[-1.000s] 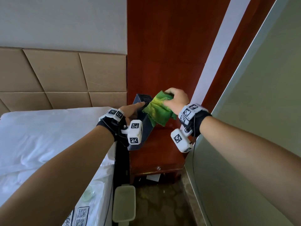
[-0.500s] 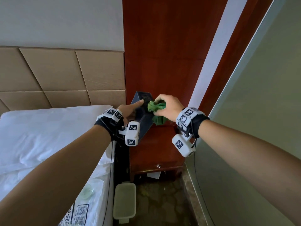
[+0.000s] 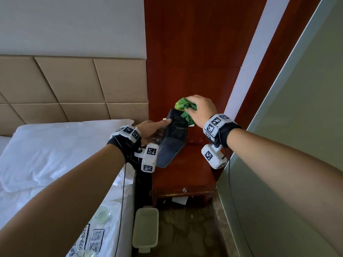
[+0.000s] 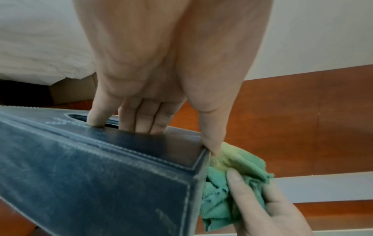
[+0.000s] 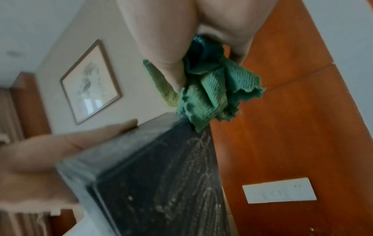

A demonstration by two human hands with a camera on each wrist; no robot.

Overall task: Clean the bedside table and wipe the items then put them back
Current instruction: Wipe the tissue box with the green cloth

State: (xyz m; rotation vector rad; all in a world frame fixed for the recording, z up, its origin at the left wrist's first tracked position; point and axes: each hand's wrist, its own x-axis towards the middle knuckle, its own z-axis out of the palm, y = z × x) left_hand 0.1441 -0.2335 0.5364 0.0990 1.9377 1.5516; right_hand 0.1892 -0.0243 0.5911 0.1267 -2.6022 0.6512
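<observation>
You're seeing digits "808-666" showing beside QR codes on the printed white package (image 3: 89,242) lying on the bed (image 3: 46,154); other print staying unreadable.

Dark blue-black box (image 3: 173,134) streaked with pale dust, green-to-yellow ribbed cloth (image 3: 183,106) at the box's top end, red-brown wooden bedside table (image 3: 193,173) below the box, white pillow (image 3: 61,145) left of the box

Matt leather-look box (image 3: 173,134), ribbed cloth (image 5: 210,92), glossy wooden table (image 3: 185,175).
</observation>
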